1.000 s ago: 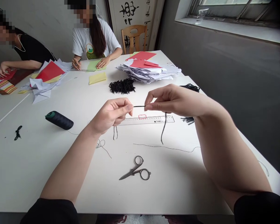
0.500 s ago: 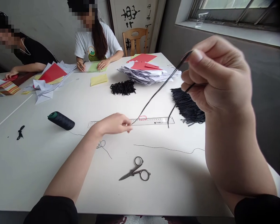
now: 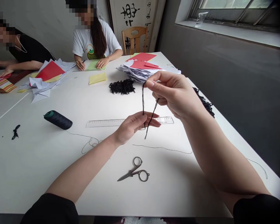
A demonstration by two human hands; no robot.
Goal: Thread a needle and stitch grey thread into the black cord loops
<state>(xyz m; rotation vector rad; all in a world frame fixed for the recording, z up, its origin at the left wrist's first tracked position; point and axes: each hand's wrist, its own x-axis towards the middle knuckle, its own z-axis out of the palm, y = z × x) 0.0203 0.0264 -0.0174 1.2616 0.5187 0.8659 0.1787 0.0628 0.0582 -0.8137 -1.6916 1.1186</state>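
Note:
My right hand point(image 3: 171, 93) is raised over the table, its thumb and index finger pinching a hank of black thread point(image 3: 143, 98). Two tails of the hank hang from that hand. Below it, my left hand point(image 3: 133, 126) has its thumb against one tail, with the other fingers stretched forward. A clear ruler point(image 3: 102, 123) lies behind and under my left hand. Nearer to me are metal scissors point(image 3: 132, 173) with their blades together. A spool of dark thread point(image 3: 58, 119) lies on its side at left, and a loose strand trails from it.
Bundles of black thread lie at the middle point(image 3: 122, 87) and partly behind my right arm point(image 3: 207, 107). A paper stack point(image 3: 140, 70), a yellow paper point(image 3: 97, 78) and a small black knot of thread point(image 3: 15, 132) are on the table point(image 3: 95, 193). Two people sit across it.
My right hand has come down and left, toward my left hand. My left hand has moved slightly right, its fingers now stretched. The thread, stretched slantwise before, now hangs down.

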